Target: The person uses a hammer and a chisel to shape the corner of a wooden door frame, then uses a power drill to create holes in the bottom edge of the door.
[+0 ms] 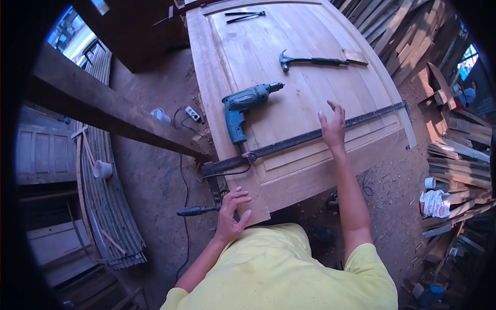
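Note:
A wooden door panel (305,85) lies flat in front of me, with a long dark bar clamp (289,145) across its near end. My left hand (231,216) rests at the panel's near left corner, fingers stretched over the wood, beside the clamp's screw handle (195,211). My right hand (334,126) is at the clamp's bar, its fingers apart and nothing in them; whether it touches the bar I cannot tell. Beyond the clamp, a teal power drill (243,107) lies on its side. Farther off are a claw hammer (315,61) and dark pincers (246,16).
A dark wooden post (113,111) slants across the left side. On the floor there are a white power strip (192,113) and a cable (185,191). Stacked lumber (460,175) lines the right, near a white bag (435,203). Corrugated sheets (116,201) lie at left.

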Demonstrator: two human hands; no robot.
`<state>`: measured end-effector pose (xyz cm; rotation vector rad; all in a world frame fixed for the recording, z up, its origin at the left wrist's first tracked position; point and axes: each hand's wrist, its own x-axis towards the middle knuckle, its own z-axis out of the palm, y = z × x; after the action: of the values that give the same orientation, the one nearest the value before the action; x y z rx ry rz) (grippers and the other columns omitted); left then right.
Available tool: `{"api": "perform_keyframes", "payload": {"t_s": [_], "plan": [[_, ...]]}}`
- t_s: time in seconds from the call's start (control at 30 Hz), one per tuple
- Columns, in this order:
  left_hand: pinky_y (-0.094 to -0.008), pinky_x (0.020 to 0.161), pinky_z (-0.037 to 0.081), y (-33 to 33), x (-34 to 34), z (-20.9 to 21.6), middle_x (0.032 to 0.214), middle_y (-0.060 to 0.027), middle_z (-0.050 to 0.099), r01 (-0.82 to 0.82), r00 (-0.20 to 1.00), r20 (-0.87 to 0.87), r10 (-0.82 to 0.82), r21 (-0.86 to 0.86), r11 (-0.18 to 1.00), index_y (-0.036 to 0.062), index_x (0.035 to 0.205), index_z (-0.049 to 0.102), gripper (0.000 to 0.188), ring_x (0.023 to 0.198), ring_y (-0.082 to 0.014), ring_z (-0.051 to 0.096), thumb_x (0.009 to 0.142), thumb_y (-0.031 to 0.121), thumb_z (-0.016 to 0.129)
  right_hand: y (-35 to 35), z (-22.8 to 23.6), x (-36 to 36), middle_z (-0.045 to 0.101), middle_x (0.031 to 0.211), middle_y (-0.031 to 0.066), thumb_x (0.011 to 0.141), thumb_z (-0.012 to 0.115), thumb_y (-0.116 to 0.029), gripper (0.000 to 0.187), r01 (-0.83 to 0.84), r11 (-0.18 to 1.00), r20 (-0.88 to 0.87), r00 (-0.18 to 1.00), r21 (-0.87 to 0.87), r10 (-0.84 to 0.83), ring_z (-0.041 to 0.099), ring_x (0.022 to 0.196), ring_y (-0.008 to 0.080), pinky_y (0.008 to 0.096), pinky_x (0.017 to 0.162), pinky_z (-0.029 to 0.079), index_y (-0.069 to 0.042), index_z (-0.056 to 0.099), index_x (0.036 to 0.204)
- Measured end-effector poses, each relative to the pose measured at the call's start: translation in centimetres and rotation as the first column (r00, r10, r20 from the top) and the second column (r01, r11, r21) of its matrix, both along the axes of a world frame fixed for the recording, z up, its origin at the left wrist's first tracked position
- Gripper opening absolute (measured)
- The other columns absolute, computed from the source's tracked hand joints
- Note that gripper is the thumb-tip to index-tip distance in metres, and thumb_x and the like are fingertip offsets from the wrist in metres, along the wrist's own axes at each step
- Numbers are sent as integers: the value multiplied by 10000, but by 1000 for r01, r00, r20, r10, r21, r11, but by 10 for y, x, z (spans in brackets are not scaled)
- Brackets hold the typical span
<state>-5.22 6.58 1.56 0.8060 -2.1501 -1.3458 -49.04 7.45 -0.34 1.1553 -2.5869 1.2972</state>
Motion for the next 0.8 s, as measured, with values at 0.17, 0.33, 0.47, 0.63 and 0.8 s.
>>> {"api": "perform_keyframes", "payload": {"t_s": [0.17, 0.33, 0.47, 0.63, 0.8], "plan": [[-404, 971, 507, 99, 38, -36, 1258, -102, 658, -631, 767, 135, 627, 331, 701, 63, 1251, 614, 335, 1204, -260, 622, 955, 135, 752, -123, -50, -169, 445, 1614, 231, 966, 614, -216, 666, -20, 967, -453, 881, 256, 138, 414, 1513, 398, 532, 1230, 359, -88, 433, 1593], [-416, 1062, 507, 157, -3, -52, 1342, -96, 638, -278, 532, 90, 842, 958, 74, 76, 1425, 516, 501, 1253, -230, 627, 1030, 307, 721, -195, -28, -206, 541, 1543, 119, 968, 555, -142, 576, 51, 648, -405, 816, 760, 412, 540, 1420, 336, 650, 1148, 380, -206, 495, 1537], [-463, 1161, 495, 158, -43, -79, 1377, -117, 648, -39, 484, -11, 875, 999, 34, 77, 1486, 502, 607, 1288, -248, 633, 1002, 351, 745, -205, 12, -207, 678, 1165, 170, 899, 661, -234, 373, -199, 487, -257, 651, 850, 714, 694, 1109, 352, 549, 955, 501, -81, 593, 1233], [-479, 1109, 550, 151, -55, -93, 1367, -102, 654, 63, 433, -67, 899, 997, 44, 69, 1468, 525, 666, 1278, -244, 638, 939, 374, 792, -141, 73, -151, 559, 820, 157, 883, 654, -223, 294, -495, 525, -72, 676, 693, 733, 564, 725, 286, 434, 719, 482, 17, 539, 1007], [-472, 1120, 537, 144, -58, -95, 1360, -123, 649, 95, 463, -56, 884, 995, 13, 51, 1464, 525, 690, 1272, -244, 632, 943, 423, 783, 17, 113, -39, 605, 849, 52, 1050, 634, -147, 386, -647, 751, 418, 722, 129, 551, 543, 596, 94, 246, 539, 465, -77, 458, 1386]]}}
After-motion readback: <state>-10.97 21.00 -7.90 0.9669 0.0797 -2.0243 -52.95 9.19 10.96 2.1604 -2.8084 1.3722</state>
